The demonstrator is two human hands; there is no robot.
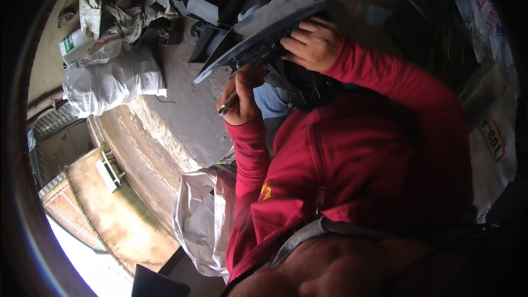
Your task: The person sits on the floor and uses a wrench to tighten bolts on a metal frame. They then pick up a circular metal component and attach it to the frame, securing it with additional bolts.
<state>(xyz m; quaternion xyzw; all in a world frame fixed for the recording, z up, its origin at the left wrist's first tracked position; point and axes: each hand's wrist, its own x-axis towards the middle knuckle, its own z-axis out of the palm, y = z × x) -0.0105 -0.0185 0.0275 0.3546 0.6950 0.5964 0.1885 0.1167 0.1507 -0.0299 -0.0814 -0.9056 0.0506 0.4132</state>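
Note:
My left hand [242, 99] is closed round a slim metal tool [226, 104], whose shiny rounded end sticks out below the fist. The rest of its shaft runs up toward a flat, dark, monitor-like panel [258, 36]; its tip is lost in shadow, so its exact kind cannot be told. Tilted, the panel lies across my lap with its grey face turned away from me. My right hand [312, 44] grips the panel's near edge with bent fingers. Beneath both hands is a black part [302, 85] over blue trousers, mostly in shade.
Dark open casings [206, 38] lie on the grey floor [190, 110] beyond the panel. White sacks [118, 80] and a white container [76, 47] stand at the left. Another white sack [203, 214] is beside my left arm. More sacks [487, 115] line the right side.

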